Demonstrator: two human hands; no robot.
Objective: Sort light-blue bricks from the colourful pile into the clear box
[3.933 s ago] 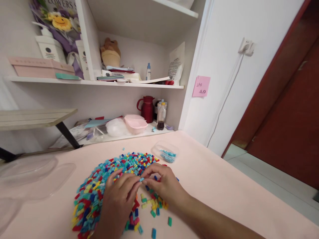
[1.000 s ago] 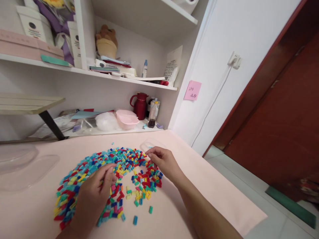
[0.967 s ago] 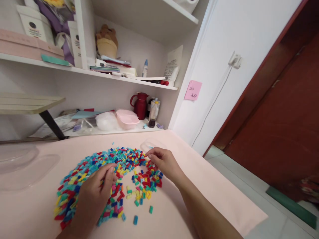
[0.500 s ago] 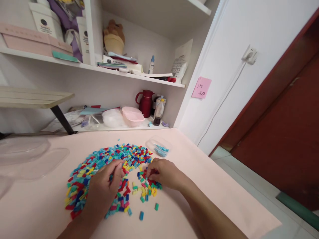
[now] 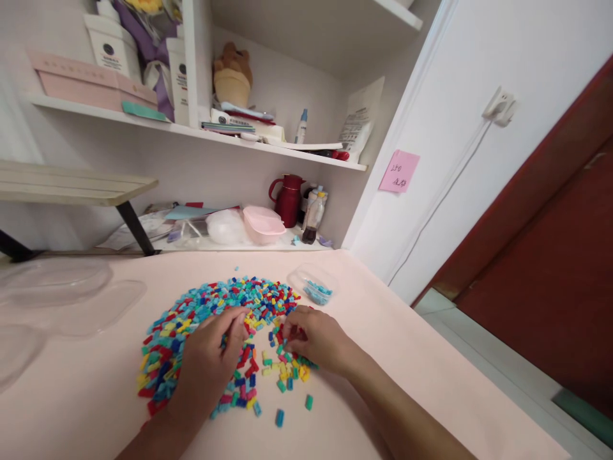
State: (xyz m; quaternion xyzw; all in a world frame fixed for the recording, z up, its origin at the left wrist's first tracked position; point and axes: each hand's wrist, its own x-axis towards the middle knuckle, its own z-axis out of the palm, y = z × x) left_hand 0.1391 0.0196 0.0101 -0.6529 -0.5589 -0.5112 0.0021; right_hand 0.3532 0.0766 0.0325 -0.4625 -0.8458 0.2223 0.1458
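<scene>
A wide pile of small coloured building blocks (image 5: 191, 310) in blue, red, yellow and green is spread over the pink tabletop. My left hand (image 5: 215, 348) rests over the pile's near middle, its fingers curled and thumb against the forefinger; whatever they hold is hidden. To its right, my right hand (image 5: 313, 335) is bent down over a smaller cluster of blocks (image 5: 282, 367), thumb and fingers drawn together at the blocks. I cannot make out what is between those fingertips. Behind the right hand stands a clear plastic container (image 5: 312, 281) with light blue blocks (image 5: 318, 292) inside.
Clear plastic lids or trays (image 5: 103, 313) lie at the left. A single blue block (image 5: 280, 418) and a green block (image 5: 309, 402) lie near the front. Along the back, a shelf holds a pink bowl (image 5: 264, 223), a red jug (image 5: 288, 199) and bottles (image 5: 313, 217).
The whole view has shifted, so everything appears slightly farther right. Both hands stay at nearly the same places over the blocks, with only slight finger movement in the right hand.
</scene>
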